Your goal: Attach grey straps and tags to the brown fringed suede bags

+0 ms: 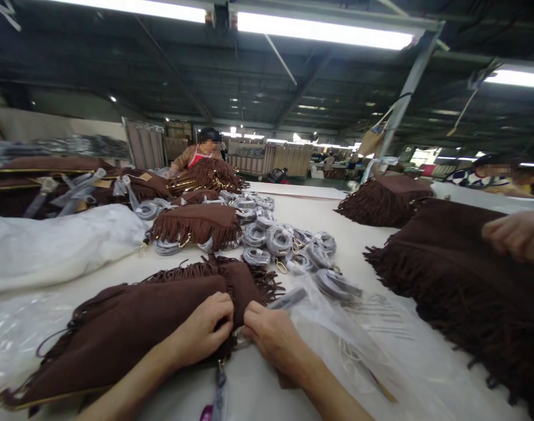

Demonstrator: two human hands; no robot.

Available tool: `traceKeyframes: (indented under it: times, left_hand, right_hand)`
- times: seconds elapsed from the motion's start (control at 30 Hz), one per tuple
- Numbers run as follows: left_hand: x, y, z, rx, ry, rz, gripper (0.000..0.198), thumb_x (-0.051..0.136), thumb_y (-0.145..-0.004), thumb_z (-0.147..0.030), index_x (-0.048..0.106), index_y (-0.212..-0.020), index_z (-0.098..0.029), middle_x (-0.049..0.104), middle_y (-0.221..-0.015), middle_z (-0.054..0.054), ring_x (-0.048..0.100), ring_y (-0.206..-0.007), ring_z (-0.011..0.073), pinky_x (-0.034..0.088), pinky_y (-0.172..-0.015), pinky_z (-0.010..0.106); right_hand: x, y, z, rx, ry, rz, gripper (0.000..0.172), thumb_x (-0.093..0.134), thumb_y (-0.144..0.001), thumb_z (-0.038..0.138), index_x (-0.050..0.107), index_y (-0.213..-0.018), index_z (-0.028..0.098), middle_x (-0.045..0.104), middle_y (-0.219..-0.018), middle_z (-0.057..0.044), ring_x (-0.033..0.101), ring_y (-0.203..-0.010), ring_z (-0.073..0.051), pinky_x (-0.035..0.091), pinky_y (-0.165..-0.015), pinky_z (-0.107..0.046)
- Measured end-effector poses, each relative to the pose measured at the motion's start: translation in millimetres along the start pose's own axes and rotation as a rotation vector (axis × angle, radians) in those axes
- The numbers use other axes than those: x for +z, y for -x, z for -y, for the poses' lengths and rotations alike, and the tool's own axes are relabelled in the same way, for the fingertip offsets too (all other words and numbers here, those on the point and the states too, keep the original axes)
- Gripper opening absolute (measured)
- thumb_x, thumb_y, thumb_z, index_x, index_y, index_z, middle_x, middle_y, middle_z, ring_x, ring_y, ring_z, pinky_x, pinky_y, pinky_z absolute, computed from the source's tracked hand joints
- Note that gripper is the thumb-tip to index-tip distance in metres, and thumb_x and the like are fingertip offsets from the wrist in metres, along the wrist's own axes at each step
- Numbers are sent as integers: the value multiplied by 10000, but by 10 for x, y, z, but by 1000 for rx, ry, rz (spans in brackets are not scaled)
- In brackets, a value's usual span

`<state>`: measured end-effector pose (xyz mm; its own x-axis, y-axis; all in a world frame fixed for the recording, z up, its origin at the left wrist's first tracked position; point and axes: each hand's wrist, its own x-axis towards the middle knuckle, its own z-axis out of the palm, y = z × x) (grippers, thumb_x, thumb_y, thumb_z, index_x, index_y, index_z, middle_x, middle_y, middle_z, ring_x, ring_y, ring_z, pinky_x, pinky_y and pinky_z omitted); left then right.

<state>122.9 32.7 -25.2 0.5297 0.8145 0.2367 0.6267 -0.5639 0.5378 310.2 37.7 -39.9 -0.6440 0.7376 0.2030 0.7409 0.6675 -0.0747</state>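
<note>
A dark brown fringed bag (131, 327) lies flat before me, a gold zipper along its near edge. My left hand (208, 327) is closed at the bag's right end, fingers curled against the fabric. Just right of it, my right hand (271, 336) has its fingertips pinched near a small pale, shiny piece at the bag's corner; what it grips is mostly hidden. A clip with a grey wrapped strip (219, 389) hangs below the left hand. Behind the right hand lies a grey wrapped strap (288, 298).
Coiled grey wrapped straps (278, 240) with gold clips are heaped mid-table. A smaller fringed bag (197, 225) sits beyond. Clear plastic (337, 327) lies to the right. Another person's hand (519, 234) is over a large fringed bag (468, 263). A co-worker (201, 155) stands across the table.
</note>
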Motion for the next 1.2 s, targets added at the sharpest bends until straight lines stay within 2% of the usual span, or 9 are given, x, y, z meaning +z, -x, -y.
traceKeyframes:
  times: [0.2,0.33,0.4,0.5,0.63,0.83,1.0,1.1,1.2]
  left_hand:
    - [-53,-9,-44,23,-122,36,121,465,-833,-159,572,-795,-202,557,-910,34,492,-883,196,387,-824,330]
    - [-52,-7,-108,39,-163,53,93,579,-727,-182,549,-812,-206,551,-964,42,481,-940,223,378,-902,364]
    - [3,-13,-139,5,-200,31,109,550,-695,-143,522,-782,-204,564,-960,45,489,-954,227,314,-998,417]
    - [98,-41,-138,-83,-187,-28,95,483,-699,-119,498,-739,-205,589,-904,36,514,-941,216,209,-1075,464]
    - [105,-113,-21,-191,40,-91,42,470,-707,-197,500,-678,-204,597,-800,12,531,-850,201,306,-1001,413]
    - [36,-180,151,-337,383,-124,111,540,-618,-278,585,-657,-183,622,-734,8,545,-837,222,379,-860,352]
    - [52,-179,157,-423,749,-130,181,565,-557,-267,610,-696,-159,585,-637,-22,509,-651,160,381,-652,276]
    - [46,-180,130,-436,827,-148,187,587,-530,-254,616,-686,-155,572,-608,-33,481,-613,140,356,-611,257]
    - [21,-178,105,-457,866,-158,178,595,-513,-246,613,-666,-158,568,-597,-36,470,-602,134,349,-604,254]
  right_hand:
    - [3,19,-74,104,92,-107,41,539,-924,188,565,-894,174,624,-921,-44,611,-692,-161,286,-493,-270]
    - [27,-36,-53,154,47,-187,83,490,-923,136,567,-905,160,618,-943,-70,603,-687,-165,325,-516,-265]
    - [61,-71,-71,177,-87,-250,89,496,-899,120,576,-883,156,619,-939,-75,599,-723,-171,366,-563,-258]
    - [66,-78,-140,241,-509,-353,135,513,-852,121,584,-747,169,620,-786,-34,579,-728,-167,415,-648,-258]
    - [-52,25,-211,349,-1198,-312,151,576,-818,269,629,-710,179,639,-672,5,581,-678,-154,445,-638,-257]
    - [-106,122,-99,390,-1687,-233,228,772,-646,313,671,-815,198,686,-750,7,586,-654,-127,307,-475,-185]
    - [-63,100,-23,425,-1760,-187,238,792,-622,303,659,-778,182,671,-697,5,440,-500,-70,133,-417,-180]
    - [1,62,-3,456,-1699,-228,236,795,-622,318,656,-755,182,617,-637,26,320,-450,-57,149,-425,-197]
    - [117,-11,25,420,-1603,-349,258,809,-586,339,637,-702,187,559,-598,43,357,-478,-77,247,-458,-209]
